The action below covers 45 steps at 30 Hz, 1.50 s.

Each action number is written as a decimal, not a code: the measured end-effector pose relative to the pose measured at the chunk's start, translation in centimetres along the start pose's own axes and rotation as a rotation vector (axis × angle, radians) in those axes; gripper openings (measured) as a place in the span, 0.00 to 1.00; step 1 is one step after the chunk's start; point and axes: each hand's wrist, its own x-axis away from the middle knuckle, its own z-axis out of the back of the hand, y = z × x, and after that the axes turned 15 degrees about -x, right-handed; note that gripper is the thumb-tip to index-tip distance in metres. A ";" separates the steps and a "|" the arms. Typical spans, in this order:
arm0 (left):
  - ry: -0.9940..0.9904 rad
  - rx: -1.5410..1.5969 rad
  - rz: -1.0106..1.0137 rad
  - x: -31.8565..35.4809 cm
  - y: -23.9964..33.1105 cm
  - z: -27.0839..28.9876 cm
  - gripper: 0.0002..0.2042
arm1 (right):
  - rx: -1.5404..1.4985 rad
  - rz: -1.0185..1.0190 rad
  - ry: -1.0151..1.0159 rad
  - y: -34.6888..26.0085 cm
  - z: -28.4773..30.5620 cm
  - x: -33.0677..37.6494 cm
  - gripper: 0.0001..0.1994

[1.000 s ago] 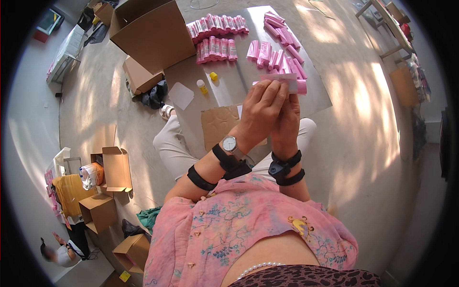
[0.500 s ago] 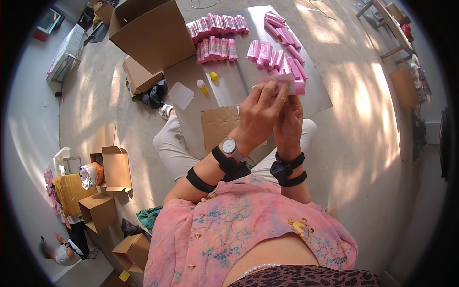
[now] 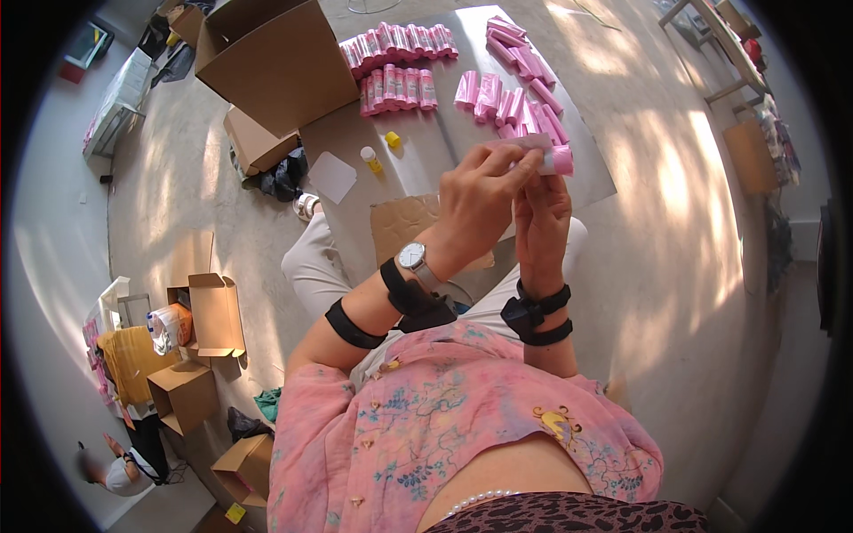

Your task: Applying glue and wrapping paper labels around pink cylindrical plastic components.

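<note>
Pink tube (image 3: 544, 153) was gripped by both hands, left hand (image 3: 475, 200) & right hand (image 3: 542, 213), above grey sheet (image 3: 582, 169); wrapping step underway, prob. needs firm pinch next.

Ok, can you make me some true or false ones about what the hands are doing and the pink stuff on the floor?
1. Both hands hold one small pink packet between them. True: the left hand and the right hand meet on it.
2. The wristwatch is on the right wrist. False: it sits on the left wrist.
3. More pink packets lie in rows on the grey sheet. True.
4. The big cardboard box lies right of the packets. False: it lies to their left.
5. The small bottle has a blue cap. False: its yellow cap lies beside it.
</note>
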 end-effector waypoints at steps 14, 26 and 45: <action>-0.064 0.151 -0.067 -1.1 -1.4 -0.1 0.20 | 0.092 0.026 -0.055 -1.3 0.2 -0.7 0.18; -0.095 0.219 -0.041 -1.9 -1.7 -1.3 0.20 | 0.191 0.004 -0.039 -2.2 0.3 -1.8 0.18; -0.057 0.198 -0.042 -2.4 -0.7 -1.2 0.21 | 0.271 -0.058 -0.075 -3.8 0.8 -2.8 0.19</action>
